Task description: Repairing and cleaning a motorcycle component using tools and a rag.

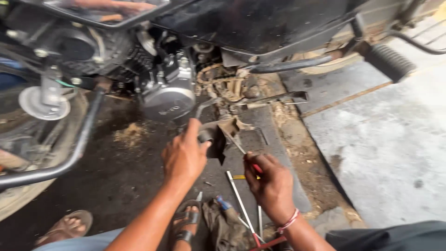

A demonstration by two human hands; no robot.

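My left hand (183,155) grips a dirty metal bracket part (222,135) with a black rubber end, held low beside the motorcycle engine (167,90). My right hand (269,181) is closed on a red-handled screwdriver (241,151), whose thin shaft points up-left into the bracket. Both hands work just below the engine's silver side cover, over the oily floor.
The motorcycle frame and a black crash bar (79,144) fill the left and top. A footrest (388,60) sticks out at upper right. Long tools (241,204) and a rag (225,225) lie on the floor by my sandalled feet (186,223). A grey concrete slab (385,148) lies at right.
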